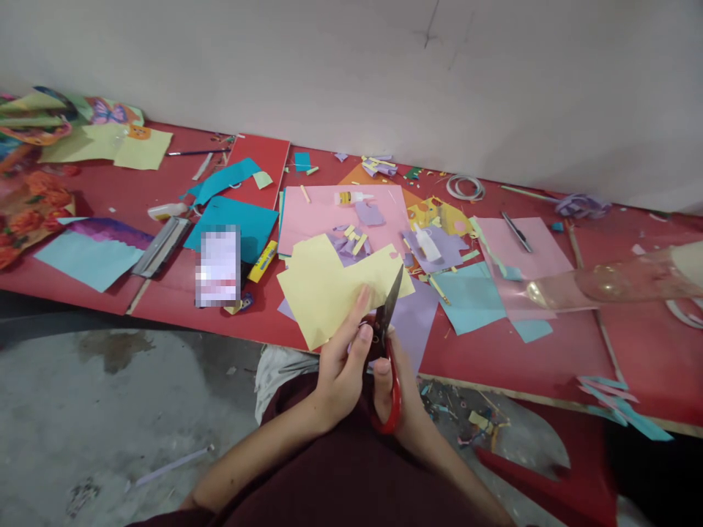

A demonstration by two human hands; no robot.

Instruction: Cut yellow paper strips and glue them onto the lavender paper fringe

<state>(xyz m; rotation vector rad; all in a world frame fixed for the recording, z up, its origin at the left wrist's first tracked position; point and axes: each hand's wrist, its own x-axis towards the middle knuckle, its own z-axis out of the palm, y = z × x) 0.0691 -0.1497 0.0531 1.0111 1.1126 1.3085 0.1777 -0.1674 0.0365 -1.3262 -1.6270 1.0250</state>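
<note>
My right hand (406, 391) is closed around the red handles of a pair of scissors (392, 298), its dark blades pointing up and away from me. The blades lie against the right part of a pale yellow sheet of paper (313, 293), whose top edge has a cut notch. My left hand (343, 373) grips this sheet near its lower edge, thumb and fingers close to the scissors' pivot. Beneath it, a purple sheet (413, 322) shows at the table's front edge. Just beyond are a pink sheet (315, 219), purple and yellow scraps (351, 241) and a small glue bottle (351, 197).
A phone (218, 265), a yellow box (262, 262) and teal paper (231, 227) lie to the left on the red table (181, 300). On the right are a white glue bottle (427, 245), a pen (517, 233), blue paper (469, 296) and a clear plastic bottle (604, 285).
</note>
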